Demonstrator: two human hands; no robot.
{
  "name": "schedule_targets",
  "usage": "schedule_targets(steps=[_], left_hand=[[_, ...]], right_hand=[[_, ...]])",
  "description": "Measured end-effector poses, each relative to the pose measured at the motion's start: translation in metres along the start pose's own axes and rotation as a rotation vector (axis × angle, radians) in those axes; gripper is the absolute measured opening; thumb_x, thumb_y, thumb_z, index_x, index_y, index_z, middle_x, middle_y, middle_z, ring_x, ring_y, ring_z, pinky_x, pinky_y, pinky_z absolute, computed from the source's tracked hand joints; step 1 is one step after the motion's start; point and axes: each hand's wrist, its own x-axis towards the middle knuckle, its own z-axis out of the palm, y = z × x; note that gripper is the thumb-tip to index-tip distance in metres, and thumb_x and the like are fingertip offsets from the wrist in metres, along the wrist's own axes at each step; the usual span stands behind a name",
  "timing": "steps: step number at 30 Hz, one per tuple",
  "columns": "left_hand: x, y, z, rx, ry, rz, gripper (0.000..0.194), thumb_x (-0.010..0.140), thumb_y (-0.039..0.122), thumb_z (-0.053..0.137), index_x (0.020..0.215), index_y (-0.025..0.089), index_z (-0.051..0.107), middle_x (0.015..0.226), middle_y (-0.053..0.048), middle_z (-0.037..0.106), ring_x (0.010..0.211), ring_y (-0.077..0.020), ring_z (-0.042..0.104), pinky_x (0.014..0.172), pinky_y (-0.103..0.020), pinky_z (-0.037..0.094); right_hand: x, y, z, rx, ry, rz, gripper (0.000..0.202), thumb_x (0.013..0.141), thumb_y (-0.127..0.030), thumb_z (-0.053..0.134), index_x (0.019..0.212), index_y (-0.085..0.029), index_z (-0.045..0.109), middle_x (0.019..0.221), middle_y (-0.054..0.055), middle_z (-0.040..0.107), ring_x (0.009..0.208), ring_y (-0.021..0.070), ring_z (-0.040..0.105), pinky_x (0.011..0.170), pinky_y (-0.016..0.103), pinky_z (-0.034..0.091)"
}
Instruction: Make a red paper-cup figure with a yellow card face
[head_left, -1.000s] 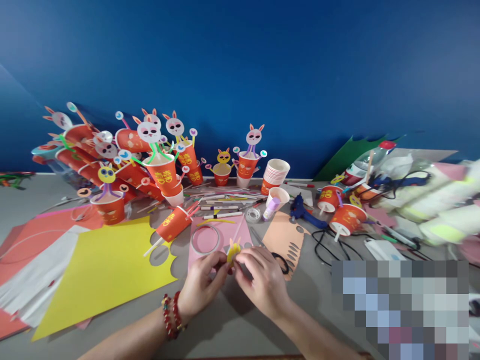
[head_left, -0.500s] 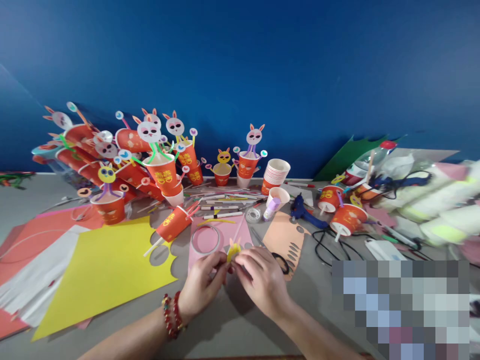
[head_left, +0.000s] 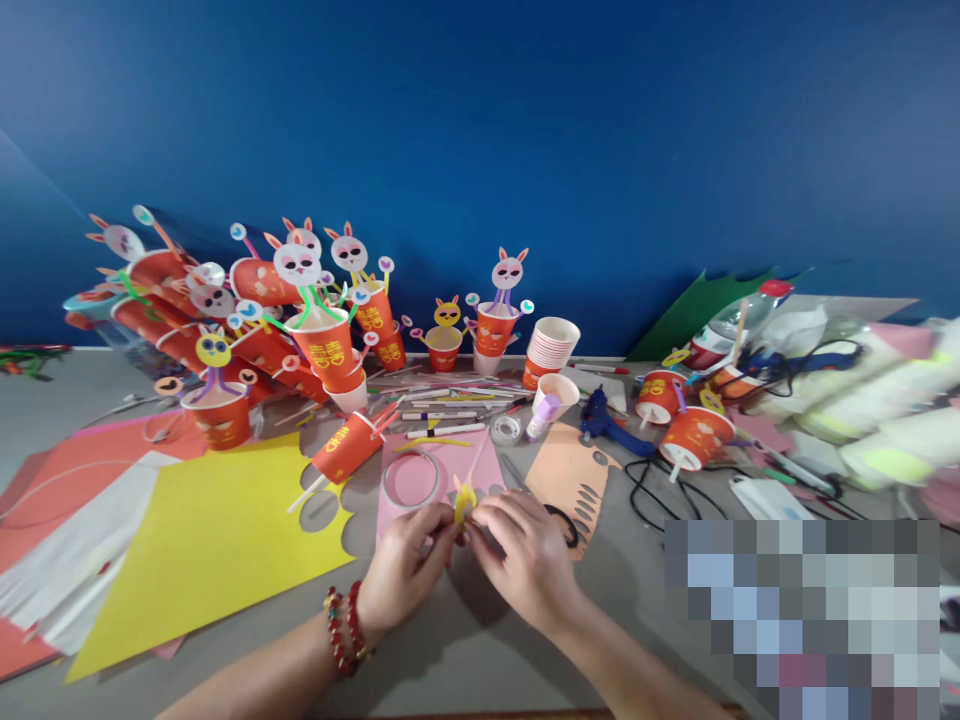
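While the left hand (head_left: 409, 565) and right hand (head_left: 531, 562) pinch the yellow cutout (head_left: 465, 498) between their fingers, it is over the pink sheet (head_left: 459, 462); scissors (head_left: 573, 526) lie just beside the right hand.

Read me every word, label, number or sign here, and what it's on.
"囍", gold, on the red cup with the green-legged rabbit.
"囍", gold, on the red cup lying by the yellow sheet.
Similar gold marks on other red cups: less clear.
Any print on the markers or red bottle label: too small or blurred.
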Motion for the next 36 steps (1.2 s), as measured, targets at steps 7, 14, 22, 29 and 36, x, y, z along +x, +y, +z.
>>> schedule_targets(steps=[7,14,22,29,36], left_hand=[[-0.0002,-0.0020,0.0007,0.008,-0.003,0.006,0.018,0.097,0.022,0.044,0.081,0.020,0.052,0.065,0.002,0.057,0.058,-0.0113,0.054,0.057,-0.019,0.042],[-0.0019,-0.0010,0.0003,-0.002,-0.012,-0.011,0.017,0.097,0.023,0.045,0.082,0.020,0.052,0.069,0.000,0.058,0.060,-0.0118,0.056,0.055,-0.019,0.042],[-0.0008,-0.0023,0.0002,-0.016,-0.002,-0.020,0.019,0.097,0.023,0.044,0.080,0.020,0.052,0.065,0.001,0.057,0.058,-0.0117,0.055,0.056,-0.019,0.043],[-0.0019,0.0009,0.0005,0.004,-0.020,0.003,0.015,0.096,0.021,0.045,0.083,0.020,0.053,0.069,0.000,0.059,0.059,-0.0116,0.057,0.054,-0.019,0.043],[-0.0016,0.0017,0.0001,0.002,-0.011,-0.005,0.016,0.096,0.022,0.045,0.082,0.020,0.053,0.067,0.001,0.058,0.057,-0.0119,0.056,0.054,-0.020,0.043]], right_hand=[[0.0029,-0.0005,-0.0022,0.017,0.013,-0.017,0.009,0.090,-0.011,0.056,0.089,-0.019,0.060,0.082,0.005,0.069,0.079,0.0222,0.064,0.080,0.038,0.050],[0.0015,-0.0015,-0.0012,-0.010,0.022,-0.029,0.011,0.090,-0.009,0.055,0.086,-0.019,0.059,0.080,0.004,0.069,0.076,0.0208,0.064,0.079,0.037,0.050],[0.0011,-0.0007,-0.0018,0.012,0.015,-0.020,0.009,0.090,-0.011,0.056,0.087,-0.019,0.059,0.081,0.004,0.069,0.078,0.0206,0.064,0.080,0.037,0.050],[0.0014,-0.0009,-0.0013,-0.018,0.017,-0.028,0.013,0.090,-0.009,0.054,0.084,-0.019,0.059,0.076,0.004,0.067,0.074,0.0190,0.064,0.077,0.035,0.051],[0.0025,-0.0018,-0.0045,0.009,0.027,-0.044,0.011,0.089,-0.010,0.055,0.089,-0.020,0.061,0.081,0.005,0.070,0.077,0.0209,0.066,0.077,0.036,0.052]])
